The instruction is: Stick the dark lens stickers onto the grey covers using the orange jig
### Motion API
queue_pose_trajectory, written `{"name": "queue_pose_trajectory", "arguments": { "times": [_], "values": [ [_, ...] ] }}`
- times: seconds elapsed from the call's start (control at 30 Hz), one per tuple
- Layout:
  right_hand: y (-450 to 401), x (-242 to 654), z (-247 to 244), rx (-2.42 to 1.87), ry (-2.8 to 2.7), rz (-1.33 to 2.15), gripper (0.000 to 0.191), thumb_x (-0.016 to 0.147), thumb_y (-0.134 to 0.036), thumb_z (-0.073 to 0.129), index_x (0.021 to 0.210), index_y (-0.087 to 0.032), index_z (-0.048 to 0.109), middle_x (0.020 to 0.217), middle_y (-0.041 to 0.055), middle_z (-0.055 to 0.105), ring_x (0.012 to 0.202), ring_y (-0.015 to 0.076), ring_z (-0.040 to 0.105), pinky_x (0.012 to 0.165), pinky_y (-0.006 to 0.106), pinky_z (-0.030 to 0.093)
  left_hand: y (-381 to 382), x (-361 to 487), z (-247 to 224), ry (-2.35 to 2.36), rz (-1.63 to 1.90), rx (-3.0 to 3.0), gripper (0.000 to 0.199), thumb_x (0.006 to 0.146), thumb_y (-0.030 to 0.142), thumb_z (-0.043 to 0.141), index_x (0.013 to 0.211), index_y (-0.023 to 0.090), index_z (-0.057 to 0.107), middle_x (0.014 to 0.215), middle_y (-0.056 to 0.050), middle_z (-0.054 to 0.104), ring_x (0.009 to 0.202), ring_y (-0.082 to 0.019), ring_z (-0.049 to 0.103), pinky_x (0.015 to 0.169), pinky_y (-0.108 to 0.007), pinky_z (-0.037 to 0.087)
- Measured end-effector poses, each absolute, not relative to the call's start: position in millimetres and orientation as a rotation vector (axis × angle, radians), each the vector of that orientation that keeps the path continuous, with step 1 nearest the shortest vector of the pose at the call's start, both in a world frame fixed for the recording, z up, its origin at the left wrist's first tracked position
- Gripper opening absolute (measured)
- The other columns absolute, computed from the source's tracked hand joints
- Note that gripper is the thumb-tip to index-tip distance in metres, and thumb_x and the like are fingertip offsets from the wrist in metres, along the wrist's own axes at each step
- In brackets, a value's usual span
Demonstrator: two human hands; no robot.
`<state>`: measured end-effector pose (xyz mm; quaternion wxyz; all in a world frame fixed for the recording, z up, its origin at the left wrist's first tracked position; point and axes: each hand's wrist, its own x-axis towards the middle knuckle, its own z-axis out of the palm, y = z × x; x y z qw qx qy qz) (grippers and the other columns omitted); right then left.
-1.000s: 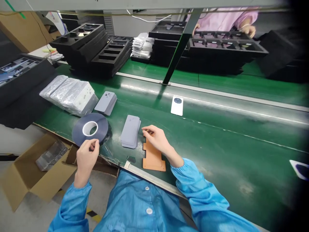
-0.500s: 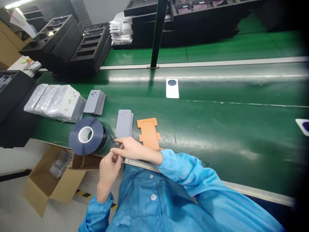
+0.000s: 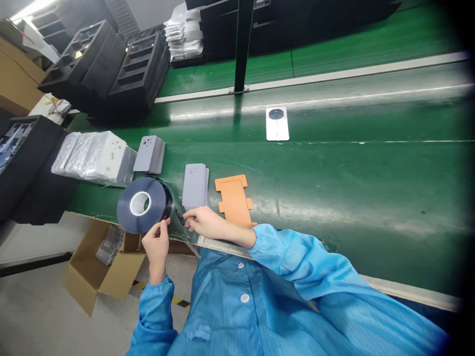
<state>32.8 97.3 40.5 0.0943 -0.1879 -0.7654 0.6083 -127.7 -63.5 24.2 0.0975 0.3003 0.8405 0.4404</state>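
Note:
A large roll of dark film (image 3: 126, 210) with a white core stands at the bench's front edge. Beside its lower right rim is my left hand (image 3: 156, 243), thumb and fingertips pinched together; whatever lies between them is too small to make out. My right hand (image 3: 204, 221) is closed at its fingertips on a small dark film piece (image 3: 180, 217), just right of the roll. Behind the right hand lies a stack of grey phone-shaped plates (image 3: 195, 185). An orange jig (image 3: 235, 200) with side tabs lies flat to the right of that stack.
Another grey plate stack (image 3: 148, 154) and plastic-wrapped white plates (image 3: 100, 157) sit behind the roll. A white plate with a dark round patch (image 3: 277, 129) lies farther back. An open cardboard box (image 3: 89, 267) stands below. Black trays (image 3: 137, 74) and a black post (image 3: 243, 49) are beyond.
My hands, close together before, are now apart: the left has moved up and left to the roll's rim. The right has shifted slightly right with the dark film piece. The view has tilted.

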Motion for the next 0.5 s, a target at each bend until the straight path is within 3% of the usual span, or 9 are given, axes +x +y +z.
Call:
{"name": "queue_pose_trajectory", "arguments": {
  "times": [0.2, 0.27, 0.37, 0.5],
  "values": [
    [95.0, 31.6, 34.9, -0.618, -2.112, 2.014, 0.033, 0.089, -0.002, 0.048, 0.108, -0.014, 0.072, 0.093, 0.0055, 0.081, 0.077, 0.0157, 0.08, 0.072, 0.024, 0.058, -82.9, -147.2, 31.1, 2.776, 1.359, 0.812, 0.029, 0.092, 0.043, 0.069, 0.092, 0.015, 0.079, 0.088, -0.009, 0.079, 0.08, -0.023, 0.074, 0.078, -0.036, 0.06],
    [94.3, 31.2, 33.6, -0.612, -2.085, 2.033, 0.031, 0.09, -0.002, 0.047, 0.107, -0.014, 0.071, 0.093, 0.0062, 0.081, 0.077, 0.0155, 0.079, 0.072, 0.024, 0.059, -80.0, -133.9, 38.3, 2.68, 1.311, 1.088, 0.026, 0.092, 0.041, 0.07, 0.096, 0.017, 0.078, 0.095, -0.009, 0.079, 0.086, -0.022, 0.074, 0.081, -0.036, 0.06],
    [93.3, 31.2, 31.5, -0.563, -2.041, 2.046, 0.029, 0.091, -0.004, 0.048, 0.106, -0.015, 0.07, 0.092, 0.0056, 0.08, 0.078, 0.0149, 0.078, 0.073, 0.024, 0.059, -64.7, -105.6, 43.5, 2.457, 1.251, 1.512, 0.021, 0.092, 0.035, 0.074, 0.107, 0.02, 0.076, 0.118, -0.011, 0.077, 0.109, -0.025, 0.073, 0.101, -0.044, 0.058],
    [92.6, 30.9, 28.0, -0.503, -1.977, 2.071, 0.025, 0.097, -0.008, 0.048, 0.107, -0.015, 0.069, 0.096, 0.0057, 0.078, 0.079, 0.0139, 0.078, 0.075, 0.025, 0.059, -47.8, -89.1, 38.6, 2.372, 1.284, 1.605, 0.017, 0.095, 0.029, 0.07, 0.107, 0.019, 0.076, 0.117, -0.011, 0.078, 0.109, -0.024, 0.074, 0.101, -0.043, 0.059]
  ]
}}
